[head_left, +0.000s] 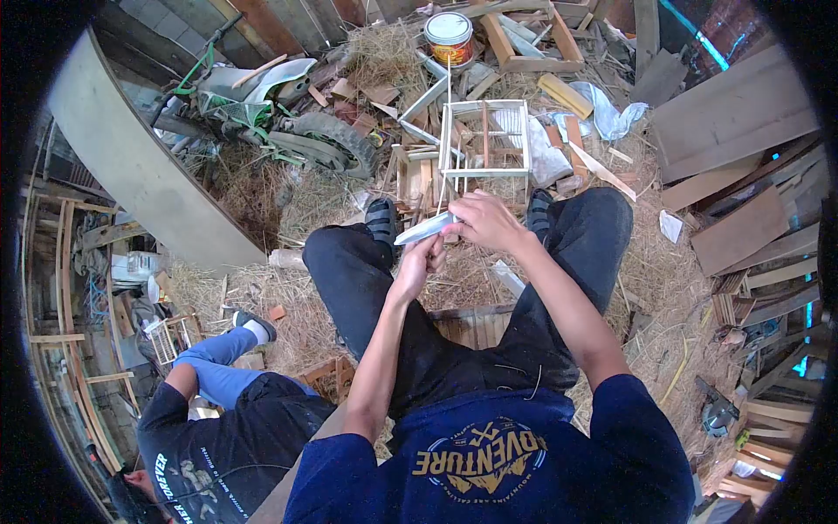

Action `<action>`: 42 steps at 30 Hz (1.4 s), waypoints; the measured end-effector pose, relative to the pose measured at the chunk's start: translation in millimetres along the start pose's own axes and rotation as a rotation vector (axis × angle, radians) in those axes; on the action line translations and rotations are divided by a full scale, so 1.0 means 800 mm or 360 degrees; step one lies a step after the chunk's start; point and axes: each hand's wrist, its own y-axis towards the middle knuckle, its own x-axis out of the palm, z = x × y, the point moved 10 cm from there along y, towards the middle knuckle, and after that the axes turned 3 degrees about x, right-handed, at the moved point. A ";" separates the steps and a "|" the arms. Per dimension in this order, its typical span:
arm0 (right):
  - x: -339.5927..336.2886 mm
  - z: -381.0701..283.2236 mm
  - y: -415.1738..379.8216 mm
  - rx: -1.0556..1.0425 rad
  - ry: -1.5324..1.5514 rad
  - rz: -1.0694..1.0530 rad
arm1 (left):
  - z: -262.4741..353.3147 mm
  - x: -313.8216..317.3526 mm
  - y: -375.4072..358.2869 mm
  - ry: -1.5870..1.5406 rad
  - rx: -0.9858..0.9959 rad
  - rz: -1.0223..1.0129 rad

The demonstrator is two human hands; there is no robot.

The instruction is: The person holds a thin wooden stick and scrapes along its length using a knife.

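A broad knife-like blade [422, 230] lies slantwise between my two hands, over my lap. My right hand [485, 218] is closed round its right end, where a handle would be. My left hand [422, 264] is closed just under the blade, its fingers pressed together around the lower end of a thin wooden stick [449, 105]. The stick runs upward past a small white wooden frame [484, 174], which stands on the straw in front of my feet. What lies between my fingers is partly hidden.
Beyond the frame stand a paint can [448, 39] and an open wooden box [532, 64]. A green motorbike [253, 113] and a curved panel [148, 166] are at the left. Another person [236, 428] sits at lower left. Boards [738, 113] lean at right.
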 end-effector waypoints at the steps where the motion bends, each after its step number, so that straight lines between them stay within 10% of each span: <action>1: 0.000 0.001 0.000 0.0020 -0.0012 -0.0001 | -0.001 0.000 0.001 -0.0015 -0.0006 -0.0034; 11: -0.038 0.006 0.000 0.0044 -0.0223 0.0159 | 0.024 0.020 -0.008 -0.0204 0.0029 -0.0072; 18: -0.119 0.158 -0.041 0.1169 -0.0366 0.0463 | -0.015 0.037 -0.053 0.0095 -0.0196 -0.0190; 42: 0.000 0.042 0.003 0.0627 0.0121 -0.0072 | 0.003 -0.003 0.001 0.0042 0.0274 0.0213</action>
